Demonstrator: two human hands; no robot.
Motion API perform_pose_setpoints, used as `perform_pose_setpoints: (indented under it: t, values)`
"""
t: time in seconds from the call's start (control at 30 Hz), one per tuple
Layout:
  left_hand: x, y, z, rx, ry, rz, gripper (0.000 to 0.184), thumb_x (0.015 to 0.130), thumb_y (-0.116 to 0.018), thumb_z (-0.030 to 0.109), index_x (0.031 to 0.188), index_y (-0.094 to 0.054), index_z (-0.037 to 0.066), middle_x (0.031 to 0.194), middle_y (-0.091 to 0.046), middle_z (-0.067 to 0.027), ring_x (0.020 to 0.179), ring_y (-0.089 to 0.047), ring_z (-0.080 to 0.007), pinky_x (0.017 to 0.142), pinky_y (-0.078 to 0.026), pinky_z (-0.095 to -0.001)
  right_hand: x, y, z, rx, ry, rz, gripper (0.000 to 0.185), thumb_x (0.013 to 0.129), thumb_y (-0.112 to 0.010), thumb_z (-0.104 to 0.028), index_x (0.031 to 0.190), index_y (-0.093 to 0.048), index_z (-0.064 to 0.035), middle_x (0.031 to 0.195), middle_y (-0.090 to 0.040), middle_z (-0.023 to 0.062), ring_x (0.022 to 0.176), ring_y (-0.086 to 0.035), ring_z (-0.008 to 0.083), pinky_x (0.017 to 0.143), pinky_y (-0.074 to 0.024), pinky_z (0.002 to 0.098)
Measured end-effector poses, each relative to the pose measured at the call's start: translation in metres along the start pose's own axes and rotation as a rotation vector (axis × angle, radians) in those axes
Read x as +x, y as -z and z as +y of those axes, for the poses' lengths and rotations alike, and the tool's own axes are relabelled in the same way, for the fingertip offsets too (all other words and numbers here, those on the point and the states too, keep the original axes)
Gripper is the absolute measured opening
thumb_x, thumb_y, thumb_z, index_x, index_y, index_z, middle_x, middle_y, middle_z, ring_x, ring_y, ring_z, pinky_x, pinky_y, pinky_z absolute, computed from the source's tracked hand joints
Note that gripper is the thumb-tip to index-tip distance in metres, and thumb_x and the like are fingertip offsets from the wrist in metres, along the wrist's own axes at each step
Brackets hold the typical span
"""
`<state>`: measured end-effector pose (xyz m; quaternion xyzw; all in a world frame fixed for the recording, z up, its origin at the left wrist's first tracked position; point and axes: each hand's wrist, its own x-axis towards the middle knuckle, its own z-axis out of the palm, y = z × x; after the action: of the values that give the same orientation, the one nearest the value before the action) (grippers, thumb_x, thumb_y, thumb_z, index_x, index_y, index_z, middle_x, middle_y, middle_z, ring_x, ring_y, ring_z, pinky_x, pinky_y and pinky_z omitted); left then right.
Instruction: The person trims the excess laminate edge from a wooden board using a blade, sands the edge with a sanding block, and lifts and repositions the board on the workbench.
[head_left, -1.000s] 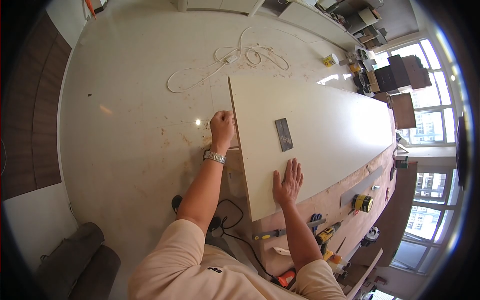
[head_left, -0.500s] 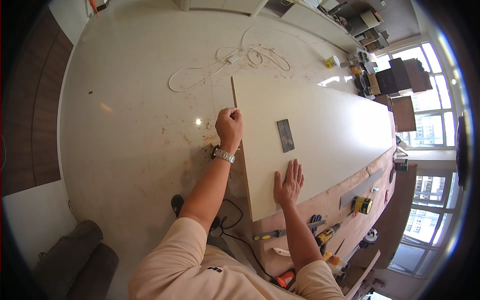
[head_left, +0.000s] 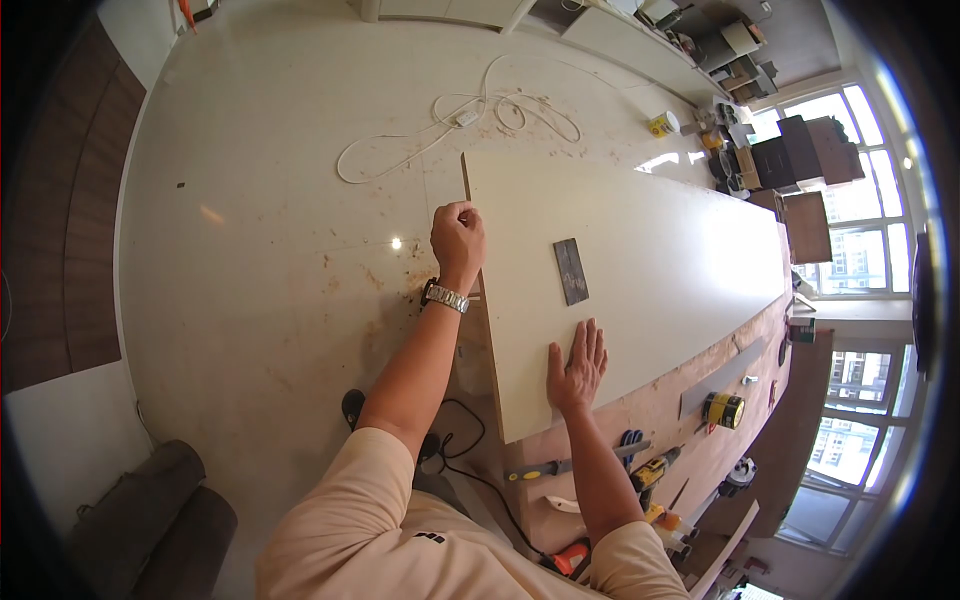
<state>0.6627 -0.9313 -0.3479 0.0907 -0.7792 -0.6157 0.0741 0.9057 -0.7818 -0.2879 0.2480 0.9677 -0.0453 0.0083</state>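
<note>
The largest thing below you is the pale floor (head_left: pixel 240 150), with brown shavings and a looped white extension cord (head_left: pixel 385 138) beyond the near end of your work. Next in size comes the long cream board (head_left: pixel 650 240), lying flat on the pinkish-brown workbench (head_left: pixel 540 510), its narrow end toward your left side and its far end toward the windows.

On the bench beside the board's right edge lies a long grey metal strip (head_left: pixel 722 378). Close to it stands a yellow-and-black tin (head_left: pixel 724 409), and nearer you are a yellow-and-black cordless drill (head_left: pixel 655 470), a long tool with a yellow-and-black handle (head_left: pixel 538 469) and blue-handled scissors (head_left: pixel 630 440). An orange-and-black power tool (head_left: pixel 570 558) sits low by your shirt.

Your left hand (head_left: pixel 458 240), a metal watch (head_left: pixel 446 296) at its wrist, is clenched at the board's left edge, fingers curled in; you cannot tell from this view whether it grips anything. Your right hand (head_left: pixel 578 368) is spread flat on the board's upper face, grasping nothing, its thumb held apart from the fingers. Just past its fingertips, a dark rectangular plate (head_left: pixel 571 271) with lighter smudges lies on the board between your two hands.
</note>
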Motion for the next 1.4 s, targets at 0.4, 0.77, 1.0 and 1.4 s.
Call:
perform_pose_setpoints:
  t: [0.4, 0.77, 1.0, 1.4]
  values:
    - [0.019, -0.006, 0.001, -0.037, 0.175, -0.067, 0.023, 0.084, -0.068, 0.016, 0.101, -0.065, 0.001, 0.103, -0.066, -0.0133, 0.088, -0.065, -0.0274, 0.076, -0.053, -0.0383, 0.000, 0.000, 0.001, -0.002, -0.001, -0.007, 0.070, 0.095, -0.047, -0.048, 0.149, -0.034, -0.0060, 0.158, -0.028, 0.0139, 0.147, -0.019, 0.0334, 0.118, -0.0106, 0.0498]
    - [-0.066, 0.036, -0.005, -0.266, -0.022, -0.329, 0.047, 0.096, -0.055, 0.014, 0.137, -0.044, -0.008, 0.138, -0.048, -0.0258, 0.128, -0.048, -0.0368, 0.105, -0.042, -0.0408, 0.000, -0.001, 0.001, 0.000, 0.014, 0.011, 0.070, 0.095, -0.047, -0.049, 0.149, -0.035, -0.0060, 0.158, -0.028, 0.0141, 0.147, -0.020, 0.0334, 0.118, -0.0116, 0.0500]
    - [-0.125, 0.058, -0.017, -0.111, -0.218, -0.440, 0.057, 0.098, -0.052, 0.013, 0.147, -0.030, -0.005, 0.150, -0.035, -0.0264, 0.140, -0.036, -0.0352, 0.111, -0.036, -0.0396, 0.000, -0.002, 0.002, -0.016, 0.010, 0.010, 0.070, 0.096, -0.046, -0.050, 0.149, -0.034, -0.0055, 0.158, -0.028, 0.0143, 0.147, -0.020, 0.0332, 0.118, -0.0112, 0.0493]
    - [-0.198, 0.082, -0.018, -0.173, -0.122, -0.545, 0.057, 0.100, -0.047, 0.012, 0.150, -0.024, -0.004, 0.153, -0.030, -0.0259, 0.144, -0.028, -0.0355, 0.116, -0.027, -0.0394, -0.002, -0.004, 0.005, -0.002, 0.008, 0.000, 0.073, 0.096, -0.043, -0.054, 0.151, -0.031, -0.0073, 0.159, -0.025, 0.0118, 0.148, -0.017, 0.0312, 0.119, -0.0104, 0.0498]
